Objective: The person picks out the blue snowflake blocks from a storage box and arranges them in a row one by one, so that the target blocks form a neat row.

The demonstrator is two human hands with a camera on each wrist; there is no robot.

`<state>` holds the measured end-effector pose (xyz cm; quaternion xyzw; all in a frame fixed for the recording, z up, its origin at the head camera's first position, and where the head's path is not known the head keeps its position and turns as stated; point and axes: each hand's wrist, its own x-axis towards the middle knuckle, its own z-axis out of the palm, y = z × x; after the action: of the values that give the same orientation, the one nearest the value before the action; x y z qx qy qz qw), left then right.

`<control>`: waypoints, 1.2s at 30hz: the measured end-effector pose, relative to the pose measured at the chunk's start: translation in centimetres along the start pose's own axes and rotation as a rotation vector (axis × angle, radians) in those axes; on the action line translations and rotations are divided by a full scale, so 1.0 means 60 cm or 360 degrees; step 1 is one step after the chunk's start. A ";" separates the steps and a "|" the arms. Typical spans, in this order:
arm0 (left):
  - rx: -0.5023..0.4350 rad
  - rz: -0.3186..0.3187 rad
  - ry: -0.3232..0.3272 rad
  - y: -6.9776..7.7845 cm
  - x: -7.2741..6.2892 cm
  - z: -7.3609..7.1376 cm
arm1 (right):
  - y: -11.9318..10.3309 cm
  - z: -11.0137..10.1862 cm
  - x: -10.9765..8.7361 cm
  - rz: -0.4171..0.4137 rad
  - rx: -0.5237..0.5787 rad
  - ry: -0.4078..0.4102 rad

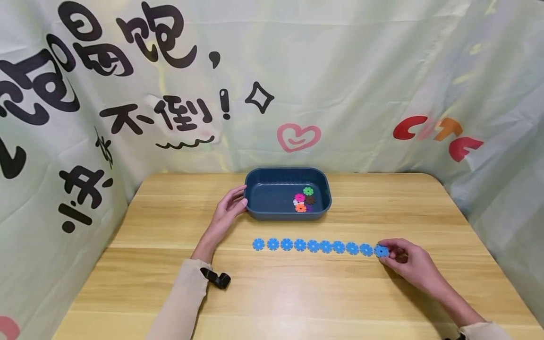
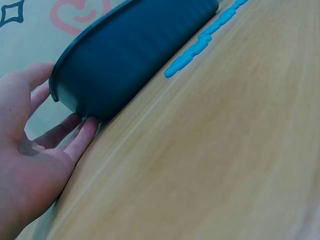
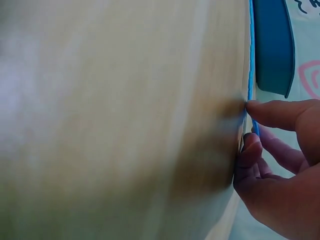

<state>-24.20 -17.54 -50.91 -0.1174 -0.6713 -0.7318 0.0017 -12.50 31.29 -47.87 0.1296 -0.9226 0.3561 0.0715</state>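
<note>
On the table lies a row of several blue snowflake discs, flat and side by side. At the right end of that row my right hand pinches the last blue snowflake disc between thumb and fingers. The right wrist view shows the row edge-on as a thin blue line running up to the right hand's fingertips. My left hand touches the left end of a dark blue plastic basin. In the left wrist view its fairly straight fingers rest against the basin's outer wall, low down and near the rim.
Inside the basin, toward its right side, lie several loose snowflake discs, among them a green disc, a pink disc, a brown disc and an orange disc. A printed curtain hangs behind the wooden table.
</note>
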 end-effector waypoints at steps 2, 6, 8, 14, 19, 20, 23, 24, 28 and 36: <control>-0.0006 0.0005 0.0001 0.002 0.000 0.000 | 0.001 0.001 0.001 0.0000 -0.0011 0.0002; 0.0001 0.0008 -0.0004 0.002 0.001 -0.004 | 0.002 0.004 0.003 0.0002 -0.0013 -0.0007; 0.0001 0.0011 -0.0012 0.000 0.001 -0.005 | 0.001 0.005 0.003 0.0002 -0.0009 -0.0014; -0.0003 0.0027 -0.0019 -0.002 -0.004 -0.011 | 0.000 0.008 0.003 0.0011 -0.0016 -0.0044; 0.0001 0.0022 -0.0026 -0.002 -0.002 -0.010 | -0.001 0.008 0.002 0.0012 -0.0019 -0.0032; 0.0001 0.0021 -0.0029 -0.001 -0.001 -0.010 | -0.001 0.008 0.001 0.0008 -0.0021 -0.0025; -0.0003 0.0024 -0.0029 -0.002 0.002 -0.007 | 0.000 0.007 -0.001 -0.0005 -0.0031 -0.0010; -0.0002 0.0026 -0.0033 -0.002 0.003 -0.005 | 0.001 0.007 -0.001 -0.0007 -0.0039 -0.0005; 0.0003 0.0018 -0.0045 -0.006 0.006 0.001 | 0.001 0.003 -0.006 0.0032 -0.0040 -0.0018; -0.0013 0.0015 -0.0055 -0.006 0.004 -0.005 | -0.009 -0.005 0.010 0.0068 -0.0030 0.0001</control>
<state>-24.52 -17.76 -51.25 -0.1332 -0.6677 -0.7323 -0.0070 -12.92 30.96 -47.15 0.1091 -0.9285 0.3488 0.0655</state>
